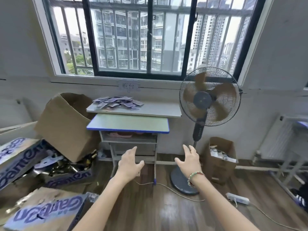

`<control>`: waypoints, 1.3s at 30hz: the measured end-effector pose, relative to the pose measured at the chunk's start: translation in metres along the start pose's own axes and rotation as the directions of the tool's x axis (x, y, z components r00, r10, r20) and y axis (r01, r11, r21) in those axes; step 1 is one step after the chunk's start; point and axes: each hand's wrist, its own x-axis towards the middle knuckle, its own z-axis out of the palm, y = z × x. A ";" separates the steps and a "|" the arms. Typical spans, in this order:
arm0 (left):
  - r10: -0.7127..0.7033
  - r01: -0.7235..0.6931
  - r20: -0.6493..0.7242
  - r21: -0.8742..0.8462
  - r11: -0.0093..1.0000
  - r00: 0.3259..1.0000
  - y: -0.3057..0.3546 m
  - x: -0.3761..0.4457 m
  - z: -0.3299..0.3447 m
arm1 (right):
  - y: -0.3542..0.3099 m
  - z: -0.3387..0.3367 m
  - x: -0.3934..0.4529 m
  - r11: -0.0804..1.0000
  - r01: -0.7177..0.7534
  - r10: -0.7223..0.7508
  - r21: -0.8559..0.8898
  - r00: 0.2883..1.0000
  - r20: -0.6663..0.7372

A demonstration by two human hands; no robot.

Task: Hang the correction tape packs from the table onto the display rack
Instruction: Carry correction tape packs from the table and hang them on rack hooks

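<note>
I read "柜台" on the paper label (129,86) taped below the window; the carton (48,208) lettering is upside down, unclear.

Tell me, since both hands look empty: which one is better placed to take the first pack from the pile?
Left, marginally. The left hand lies nearly below the pile of packs on the far table; the right hand is off toward the fan. Both are open and well short.

Blurred purple packs (116,102) heaped on table (158,110); hands (129,164) empty.

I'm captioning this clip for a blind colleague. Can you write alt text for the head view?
Both hands, left and right, reach empty toward a pile of correction tape packs on a table under a barred window, a standing fan alongside.
</note>
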 end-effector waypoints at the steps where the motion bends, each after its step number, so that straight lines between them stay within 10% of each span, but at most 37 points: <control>1: 0.003 -0.003 -0.005 0.006 1.000 1.000 0.002 0.017 0.003 | 0.002 0.001 0.019 1.000 0.001 -0.001 0.006 1.000 0.000; 39: -0.098 0.100 -0.042 0.037 0.994 0.994 -0.130 0.585 -0.051 | -0.155 0.180 0.574 0.996 0.094 -0.092 -0.013 0.990 0.112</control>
